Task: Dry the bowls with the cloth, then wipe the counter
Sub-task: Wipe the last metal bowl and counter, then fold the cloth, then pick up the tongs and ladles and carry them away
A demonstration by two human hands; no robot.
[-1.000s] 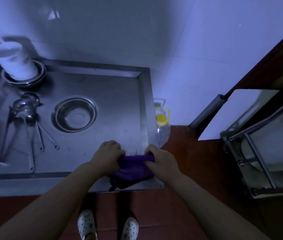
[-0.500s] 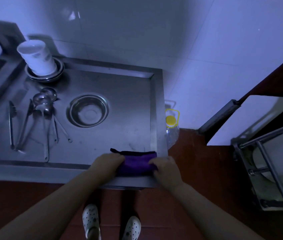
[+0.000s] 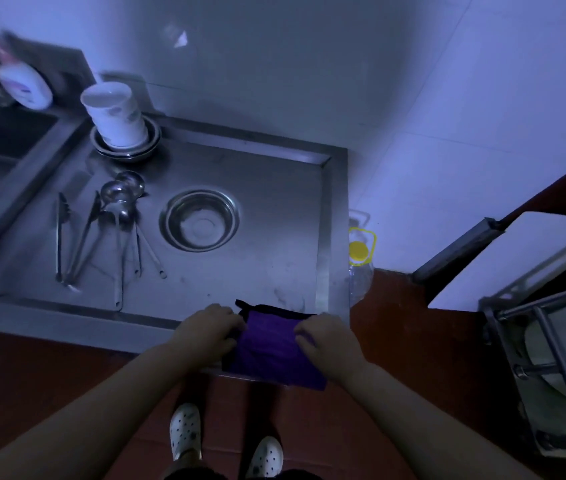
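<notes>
Holding a purple cloth (image 3: 274,344) at the near right corner of the steel counter (image 3: 246,271), both hands grip it from opposite sides. Left hand (image 3: 210,330): fingers curled onto the cloth's left edge. Right hand (image 3: 326,337): fingers curled, pinching the right edge near the top. Cloth is folded roughly flat; a dark trim with a small loop shows along its far edge, and its near edge hangs over the counter's front rim.

One steel bowl (image 3: 201,220) sits open side up near the middle of the counter, well apart from the cloth. Further bowls (image 3: 125,147) are stacked at the far left corner with a white cup (image 3: 115,116) standing upside down on top; I cannot count them. Tongs (image 3: 61,233) and several ladles and spoons (image 3: 125,209) lie side by side on the left part of the counter, handles toward the near edge.

A white bottle (image 3: 25,84), blurred, sits beyond the counter at far left. A clear jug with a yellow cap (image 3: 359,258) stands on the floor just beside the counter's right edge. A metal rack (image 3: 551,358) stands at right. White shoes (image 3: 186,431) are visible on the red floor (image 3: 413,341) below the hands.
</notes>
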